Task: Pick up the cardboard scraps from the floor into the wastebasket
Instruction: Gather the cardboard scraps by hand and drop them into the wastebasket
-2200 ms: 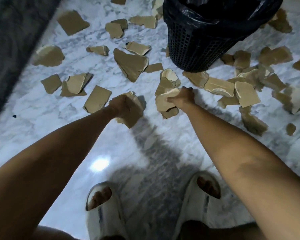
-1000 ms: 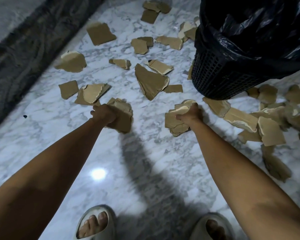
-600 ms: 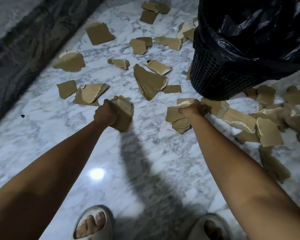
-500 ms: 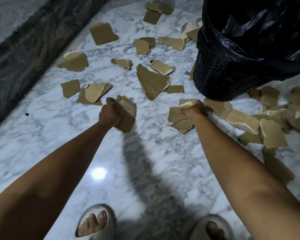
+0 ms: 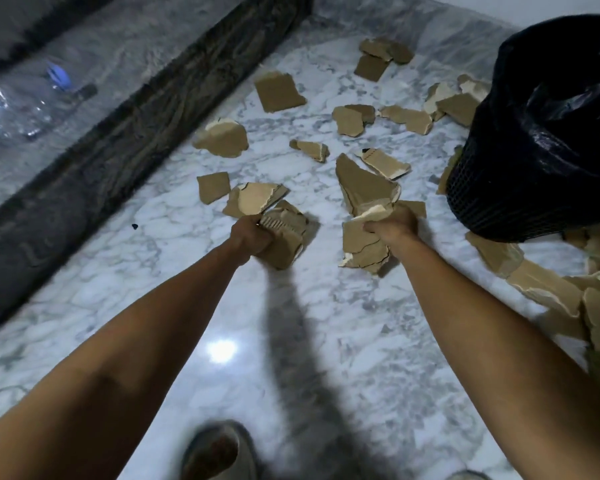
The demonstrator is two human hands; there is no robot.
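You are standing indoors, in what reads as a home or similar residential interior. The floor (image 5: 160,271) is polished white marble with grey veining, glossy enough to mirror a ceiling light (image 5: 222,350). A dark stone border strip (image 5: 118,147) runs diagonally along it. A plain light wall (image 5: 499,5) meets the far corner. You wear open slippers (image 5: 215,452). A mesh wastebasket (image 5: 520,188) lined with a black bag stands at the right.
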